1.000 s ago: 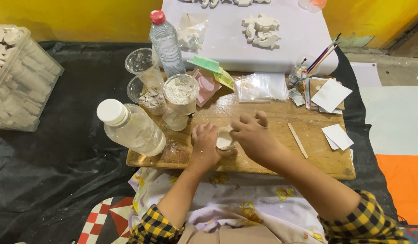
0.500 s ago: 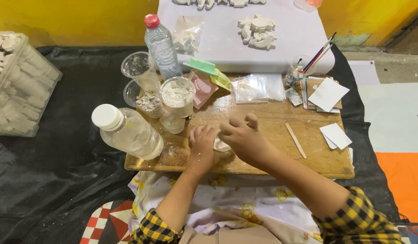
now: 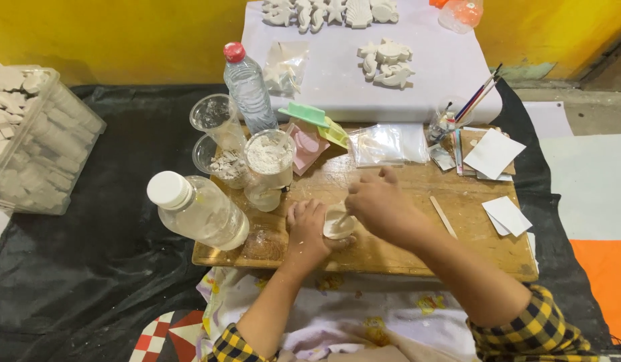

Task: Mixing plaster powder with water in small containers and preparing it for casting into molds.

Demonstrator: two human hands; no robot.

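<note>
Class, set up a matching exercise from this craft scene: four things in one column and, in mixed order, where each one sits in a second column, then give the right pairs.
Things
1. Red-capped bottle
2. White-capped bottle
3. Paintbrushes
4. Small white bowl

Places
A. Between the left hand and right hand
B. Lying on its side at the board's left end
C. Standing in a small clear cup at the board's far right
D. Upright behind the clear cups

Pairs: 1-D, 2-B, 3-C, 4-A

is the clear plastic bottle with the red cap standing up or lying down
Standing upright: the clear plastic bottle with the red cap stands on its base, cap on top, behind the wooden board.
</note>
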